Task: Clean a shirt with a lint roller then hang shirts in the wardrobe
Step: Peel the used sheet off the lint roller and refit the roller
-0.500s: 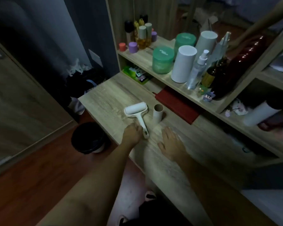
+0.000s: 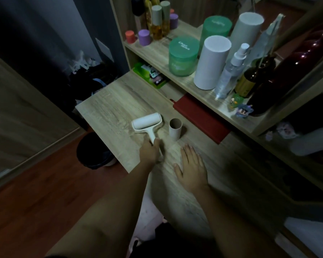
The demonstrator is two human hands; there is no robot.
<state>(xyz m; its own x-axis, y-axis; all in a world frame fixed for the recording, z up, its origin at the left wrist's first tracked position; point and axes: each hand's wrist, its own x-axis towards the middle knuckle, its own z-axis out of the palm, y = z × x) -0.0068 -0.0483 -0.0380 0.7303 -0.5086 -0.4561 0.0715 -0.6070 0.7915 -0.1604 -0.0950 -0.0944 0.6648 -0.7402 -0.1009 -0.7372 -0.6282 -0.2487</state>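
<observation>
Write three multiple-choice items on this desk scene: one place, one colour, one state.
1. The upright brown cardboard tube stands: A) on the floor B) beside the white lint roller on the wooden desk C) in the bin.
2. The flat book at the desk's back is: A) dark red B) blue C) yellow.
3. The left hand: A) lies flat B) holds the tube C) grips the roller's handle.
B: it stands right of the roller; A: its cover is dark red; C: fingers curl round the handle.
</observation>
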